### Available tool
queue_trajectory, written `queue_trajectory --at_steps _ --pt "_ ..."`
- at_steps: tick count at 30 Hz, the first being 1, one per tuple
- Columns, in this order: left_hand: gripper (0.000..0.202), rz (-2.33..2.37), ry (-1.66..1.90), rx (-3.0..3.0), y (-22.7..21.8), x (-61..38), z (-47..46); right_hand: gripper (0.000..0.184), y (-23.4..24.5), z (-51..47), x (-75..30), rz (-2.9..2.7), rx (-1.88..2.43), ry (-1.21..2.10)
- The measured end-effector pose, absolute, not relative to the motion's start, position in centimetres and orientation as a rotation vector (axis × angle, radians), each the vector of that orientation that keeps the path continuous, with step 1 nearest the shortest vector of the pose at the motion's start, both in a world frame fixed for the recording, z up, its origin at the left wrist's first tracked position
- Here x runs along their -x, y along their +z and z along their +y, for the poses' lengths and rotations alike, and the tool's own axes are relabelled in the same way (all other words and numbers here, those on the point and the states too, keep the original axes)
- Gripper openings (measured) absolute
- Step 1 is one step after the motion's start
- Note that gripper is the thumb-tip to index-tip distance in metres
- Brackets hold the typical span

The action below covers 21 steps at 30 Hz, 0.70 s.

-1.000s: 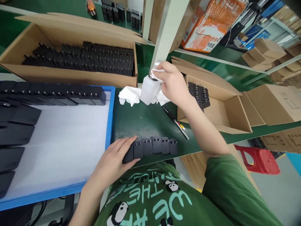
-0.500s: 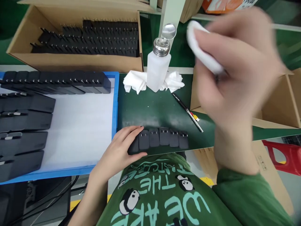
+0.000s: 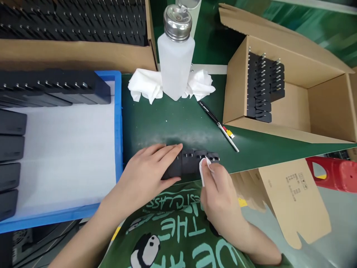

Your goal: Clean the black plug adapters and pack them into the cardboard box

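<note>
A short row of black power adapters [image 3: 190, 163] with metal prongs stands at the table's front edge. My left hand [image 3: 156, 163] grips the row's left end, fingers along the far side and thumb on the near side. My right hand [image 3: 219, 186] pinches a folded white wipe [image 3: 203, 172] and presses it on the adapters toward the right end of the row. That hand and the wipe partly cover the adapters there.
On the left is a blue-rimmed tray [image 3: 118, 123] with more adapters. A white pump bottle [image 3: 176, 63] stands between crumpled tissues [image 3: 146, 83]. Pen-like tools [image 3: 220, 126] lie nearby. Cardboard boxes with adapters stand back left [image 3: 80, 54] and right [image 3: 301, 128]. A red stool [image 3: 338, 175] is below right.
My right hand has come down from its raised position at the upper right, bringing the wipe onto the adapters. My left hand stays on the row. The view has shifted, showing the right box's contents.
</note>
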State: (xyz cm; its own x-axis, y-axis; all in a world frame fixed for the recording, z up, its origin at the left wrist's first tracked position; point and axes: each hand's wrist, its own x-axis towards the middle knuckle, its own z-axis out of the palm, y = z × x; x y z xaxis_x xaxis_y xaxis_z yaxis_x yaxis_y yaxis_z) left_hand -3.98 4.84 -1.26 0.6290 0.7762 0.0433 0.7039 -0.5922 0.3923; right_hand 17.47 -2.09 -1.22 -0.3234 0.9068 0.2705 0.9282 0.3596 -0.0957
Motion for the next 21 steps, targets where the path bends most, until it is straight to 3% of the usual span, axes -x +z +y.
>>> queue_trajectory --at_steps 5,10,15,21 --pt "0.054 1.151 0.339 -2.518 -1.9 3.7 5.0 0.038 -1.1 -1.5 -15.8 -2.376 1.582 -0.418" --pt "0.045 1.160 0.345 -2.514 -1.7 3.9 5.0 0.027 -1.4 -0.9 -13.1 -2.398 1.352 -0.208" --pt "0.043 1.165 0.391 -2.544 -1.8 3.7 5.0 0.031 -0.6 -1.1 -14.7 -2.300 1.172 0.277" --pt "0.054 1.175 0.368 -2.557 -2.0 3.7 5.0 0.052 -1.1 -1.2 -19.0 -2.250 1.422 0.091"
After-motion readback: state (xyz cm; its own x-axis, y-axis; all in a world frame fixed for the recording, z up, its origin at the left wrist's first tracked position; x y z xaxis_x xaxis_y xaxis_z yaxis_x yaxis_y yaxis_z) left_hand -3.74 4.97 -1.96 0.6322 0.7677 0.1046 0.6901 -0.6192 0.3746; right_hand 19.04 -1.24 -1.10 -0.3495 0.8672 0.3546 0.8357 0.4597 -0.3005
